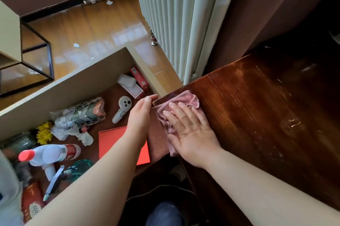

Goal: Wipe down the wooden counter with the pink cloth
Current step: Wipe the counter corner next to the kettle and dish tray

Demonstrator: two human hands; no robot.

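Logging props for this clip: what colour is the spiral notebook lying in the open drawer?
Bright red-orange; the notebook shows in the head view, partly hidden by the left forearm.

A lived-in home room: white radiator (174, 14), wood floor (82, 28), cluttered open drawer (73, 86).

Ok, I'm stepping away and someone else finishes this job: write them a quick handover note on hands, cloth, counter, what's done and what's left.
Right hand: open, fingers flat, pressing the pink cloth onto the wooden counter.
Left hand: open, fingertips at the counter's left corner edge, beside the cloth.
Cloth: bunched at the counter's near-left corner, partly over the edge.
Done: wiping is under way at that corner; how much is already covered cannot be told.
Left: the counter to the right shows streaks and pale marks; probably wipe across there next.
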